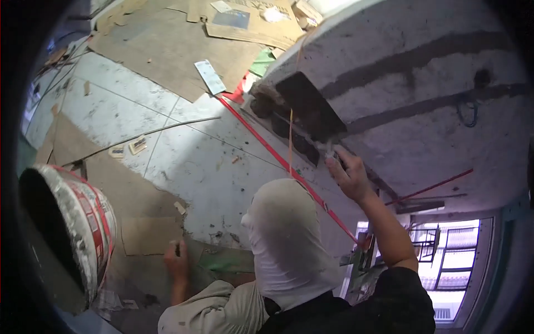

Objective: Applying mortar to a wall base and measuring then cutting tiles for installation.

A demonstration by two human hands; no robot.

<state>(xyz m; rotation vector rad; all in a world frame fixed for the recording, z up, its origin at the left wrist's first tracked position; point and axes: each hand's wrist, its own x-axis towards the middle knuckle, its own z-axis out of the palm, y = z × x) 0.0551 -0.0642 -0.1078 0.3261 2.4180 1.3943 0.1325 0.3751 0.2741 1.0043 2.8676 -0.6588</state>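
My right hand [347, 173], at the end of a bare forearm, is closed around the handle of a plastering trowel [311, 106]. Its dark rectangular blade lies close to the pale wall [367, 61], next to a rough dark hollow [267, 106] at the wall's foot; whether blade and wall touch, I cannot tell. Low on the left, my left hand [176, 259] is closed, with a small dark end showing at the fingers; the rest of what it holds is hidden. A raised knee in pale trousers [283, 239] stands between my arms.
A large bucket [97, 222] with a red-and-white side stands at the left. Cardboard [161, 55] covers parts of the tiled floor [206, 161]. A red strap [258, 139] runs along the wall's foot, crossed by a yellow string [290, 145]. A barred window [456, 267] is at the right.
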